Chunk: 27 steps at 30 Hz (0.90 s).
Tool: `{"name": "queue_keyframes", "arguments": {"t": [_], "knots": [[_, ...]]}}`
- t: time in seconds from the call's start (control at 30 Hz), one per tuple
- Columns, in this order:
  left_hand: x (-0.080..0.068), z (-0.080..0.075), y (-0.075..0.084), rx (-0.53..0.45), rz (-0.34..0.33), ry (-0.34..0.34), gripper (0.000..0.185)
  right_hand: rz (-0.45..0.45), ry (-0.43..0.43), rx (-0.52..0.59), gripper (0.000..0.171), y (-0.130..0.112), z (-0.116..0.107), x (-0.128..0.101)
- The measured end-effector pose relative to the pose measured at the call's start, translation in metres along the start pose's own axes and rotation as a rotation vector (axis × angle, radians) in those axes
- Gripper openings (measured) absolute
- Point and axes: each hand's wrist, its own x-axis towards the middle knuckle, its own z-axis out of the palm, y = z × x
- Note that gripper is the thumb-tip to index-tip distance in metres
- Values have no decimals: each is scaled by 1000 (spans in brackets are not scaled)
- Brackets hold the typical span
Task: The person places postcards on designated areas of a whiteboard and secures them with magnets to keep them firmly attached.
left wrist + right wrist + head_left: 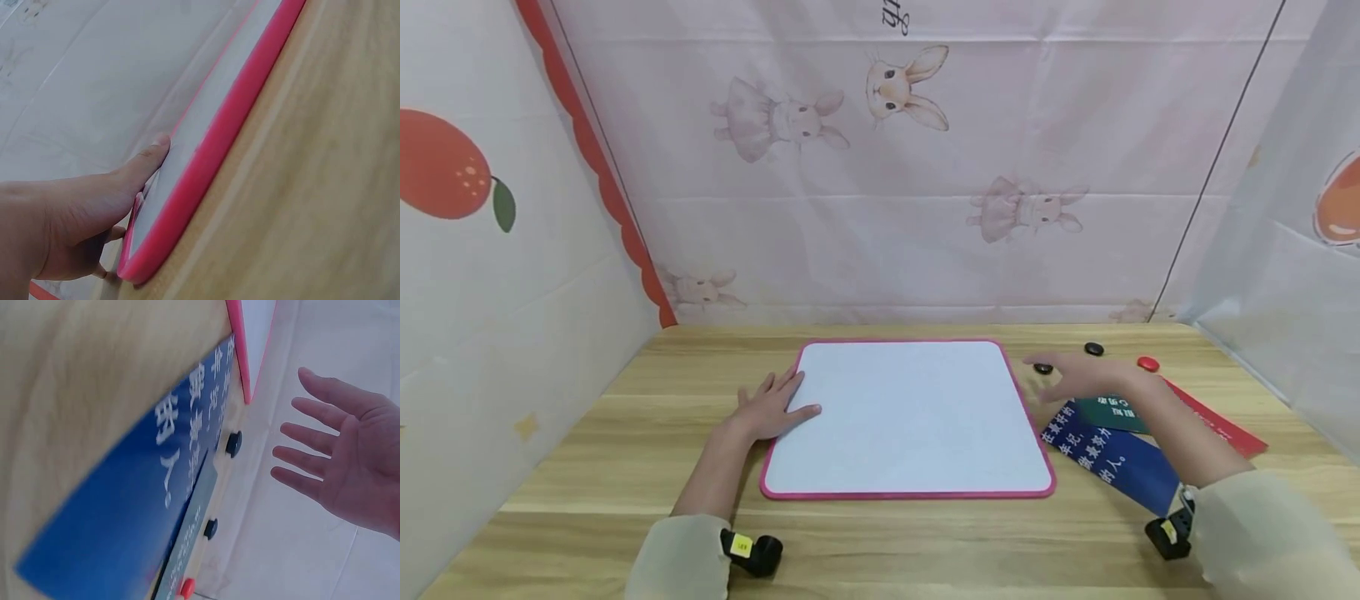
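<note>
The work surface is a table of pale wood with brown striped grain (910, 550). Behind it hangs a whitish-pink cloth with printed rabbits (880, 267), which has creases and thin dark lines. At the left side there is a white cloth with a printed red-orange fruit (447, 167), bordered by a red scalloped edge (591, 158).

In the middle of the table lies flat a white rectangular board with a pink rim and rounded corners (910, 417). The left hand (767, 412) rests on its left edge, with the fingers spread and the thumb upon the white face; it is opened wide and does not grasp the board. The right hand (1078, 377) is in the air beyond the right edge, its fingers extended and apart, and it holds nothing.

On the table at the right of the board are a blue sheet with white characters (1116, 458), a dark green sheet (1112, 414) overlapping with it, and a red sheet (1217, 421). Near them lie two round black pieces (1093, 348) and a round red piece (1147, 363).
</note>
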Motion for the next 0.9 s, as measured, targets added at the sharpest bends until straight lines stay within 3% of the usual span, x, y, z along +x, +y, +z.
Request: {"name": "queue_keyframes", "arguments": {"t": [0.33,0.63,0.9], "knots": [[0,0,1,-12,-4,6,82,79,38,-65,58,36,-19,-8],[3,1,-3,-11,-4,2,84,90,68,-153,52,63,-25,-17],[2,1,-4,-2,-6,-2,84,139,20,-227,56,77,-24,-23]]}}
